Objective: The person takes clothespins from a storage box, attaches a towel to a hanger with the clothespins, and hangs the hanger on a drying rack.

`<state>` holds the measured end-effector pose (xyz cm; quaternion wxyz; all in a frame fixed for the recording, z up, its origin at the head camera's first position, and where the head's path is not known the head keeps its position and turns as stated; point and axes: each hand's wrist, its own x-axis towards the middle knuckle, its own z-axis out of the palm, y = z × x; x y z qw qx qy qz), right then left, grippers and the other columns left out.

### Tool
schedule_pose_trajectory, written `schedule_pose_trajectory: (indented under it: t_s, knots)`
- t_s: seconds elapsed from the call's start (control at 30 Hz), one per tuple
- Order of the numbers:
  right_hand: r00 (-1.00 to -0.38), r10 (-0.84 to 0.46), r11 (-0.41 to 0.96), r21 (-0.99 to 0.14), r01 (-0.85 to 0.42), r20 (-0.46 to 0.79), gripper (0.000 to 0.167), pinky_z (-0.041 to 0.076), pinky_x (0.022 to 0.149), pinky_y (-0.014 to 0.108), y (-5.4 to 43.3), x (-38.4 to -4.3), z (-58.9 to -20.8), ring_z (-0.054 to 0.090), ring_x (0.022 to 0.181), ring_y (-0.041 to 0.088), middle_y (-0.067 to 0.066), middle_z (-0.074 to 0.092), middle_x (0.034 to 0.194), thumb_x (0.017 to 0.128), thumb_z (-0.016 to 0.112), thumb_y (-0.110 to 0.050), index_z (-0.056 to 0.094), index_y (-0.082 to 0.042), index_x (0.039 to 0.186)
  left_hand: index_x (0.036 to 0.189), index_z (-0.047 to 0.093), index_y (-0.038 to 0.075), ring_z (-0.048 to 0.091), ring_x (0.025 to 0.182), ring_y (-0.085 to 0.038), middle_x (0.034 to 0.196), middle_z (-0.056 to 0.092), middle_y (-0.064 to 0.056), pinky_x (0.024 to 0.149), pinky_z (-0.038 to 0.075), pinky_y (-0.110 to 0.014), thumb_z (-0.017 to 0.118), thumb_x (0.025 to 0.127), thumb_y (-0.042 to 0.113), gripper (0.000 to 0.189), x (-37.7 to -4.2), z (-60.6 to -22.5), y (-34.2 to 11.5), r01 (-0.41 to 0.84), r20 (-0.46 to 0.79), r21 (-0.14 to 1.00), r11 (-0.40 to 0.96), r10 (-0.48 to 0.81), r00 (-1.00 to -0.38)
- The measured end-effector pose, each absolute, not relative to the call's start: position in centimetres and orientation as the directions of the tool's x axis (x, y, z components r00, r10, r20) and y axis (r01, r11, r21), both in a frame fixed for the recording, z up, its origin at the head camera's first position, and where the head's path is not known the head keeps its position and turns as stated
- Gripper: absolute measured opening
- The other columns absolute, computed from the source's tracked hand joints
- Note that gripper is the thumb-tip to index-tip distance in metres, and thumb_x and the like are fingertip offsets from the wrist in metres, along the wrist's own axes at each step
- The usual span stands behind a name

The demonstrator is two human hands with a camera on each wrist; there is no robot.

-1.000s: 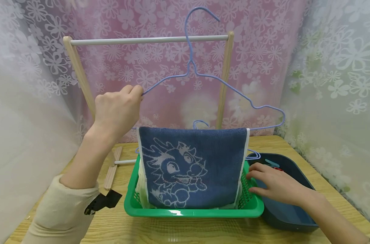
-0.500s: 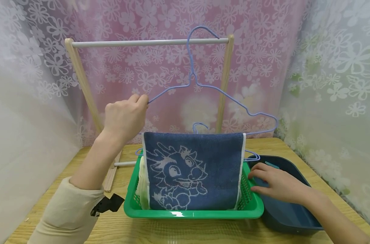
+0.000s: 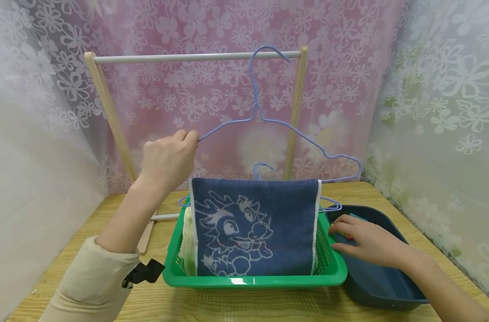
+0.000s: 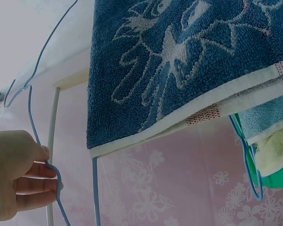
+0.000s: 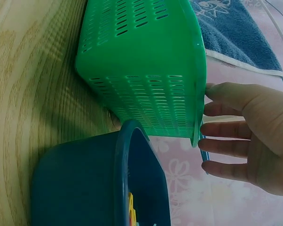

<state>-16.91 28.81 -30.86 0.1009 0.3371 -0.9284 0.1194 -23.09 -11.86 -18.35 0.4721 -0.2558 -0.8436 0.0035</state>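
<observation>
My left hand point(image 3: 168, 162) grips the left shoulder of a light-blue wire hanger point(image 3: 289, 126), its fingers curled round the wire. A dark blue towel point(image 3: 256, 223) with a white cartoon dragon is draped over the hanger's bottom bar. It hangs upright over a green perforated basket point(image 3: 254, 281). In the head view the hook overlaps the right part of the rack's rod; whether they touch I cannot tell. My right hand point(image 3: 371, 241) is relaxed at the basket's right side. In the right wrist view its fingertips point(image 5: 208, 128) lie at the basket rim, with nothing held.
Behind the basket stands a wooden rack with a white top rod point(image 3: 180, 58). More blue hangers point(image 3: 264, 167) and pale yellow cloth point(image 3: 189, 241) are in the basket. A dark blue bin point(image 3: 389, 279) with small coloured items sits right of it on the wooden table point(image 3: 147, 299).
My left hand has come down and slightly right, lowering the hanger and towel. The hook has dropped from well above the rod to about its height. My right hand stays by the basket.
</observation>
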Motion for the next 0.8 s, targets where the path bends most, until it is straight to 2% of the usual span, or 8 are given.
schedule_pose_trajectory:
  t_s: [0.23, 0.47, 0.73, 0.8]
  knots:
    - [-0.753, -0.603, 0.744, -0.155, -0.65, 0.265, 0.022, 0.045, 0.061, 0.023, 28.7, -17.0, -30.8, 0.053, 0.08, 0.004, -0.007, 0.055, 0.103, 0.087, 0.064, -0.029, 0.061, -0.018, 0.106, 0.074, 0.052, 0.003, 0.032, 0.037, -0.02, 0.057, 0.045, -0.008, 0.036, 0.025, -0.032, 0.053, 0.091, 0.006, 0.018, -23.1, -18.7, -12.0, 0.429, 0.793, -0.242, 0.87, 0.432, -0.43]
    - [-0.777, -0.571, 0.763, -0.178, -0.622, 0.264, 0.017, 0.044, 0.06, 0.023, 29.4, -17.6, -30.9, 0.049, 0.073, -0.003, -0.006, 0.058, 0.1, 0.09, 0.061, -0.024, 0.063, -0.016, 0.105, 0.073, 0.051, 0.003, 0.032, 0.037, -0.02, 0.056, 0.044, -0.008, 0.036, 0.024, -0.031, 0.054, 0.09, 0.006, 0.018, -23.1, -18.9, -12.1, 0.427, 0.794, -0.246, 0.87, 0.433, -0.427]
    - [-0.838, -0.509, 0.813, -0.211, -0.543, 0.196, 0.017, 0.047, 0.064, 0.026, 31.6, -19.3, -31.3, 0.055, 0.075, 0.001, -0.007, 0.058, 0.094, 0.09, 0.061, -0.021, 0.066, -0.011, 0.102, 0.074, 0.053, 0.002, 0.031, 0.037, -0.019, 0.057, 0.046, -0.008, 0.036, 0.023, -0.03, 0.054, 0.09, 0.005, 0.016, -23.3, -19.2, -12.1, 0.436, 0.791, -0.263, 0.861, 0.451, -0.413]
    - [-0.852, -0.493, 0.824, -0.22, -0.523, 0.179, 0.016, 0.048, 0.064, 0.028, 32.3, -19.8, -31.5, 0.058, 0.076, 0.006, -0.006, 0.059, 0.094, 0.089, 0.062, -0.02, 0.066, -0.01, 0.101, 0.075, 0.054, 0.002, 0.032, 0.037, -0.019, 0.058, 0.048, -0.008, 0.036, 0.024, -0.031, 0.054, 0.09, 0.006, 0.016, -23.3, -19.2, -12.1, 0.436, 0.791, -0.263, 0.861, 0.451, -0.413]
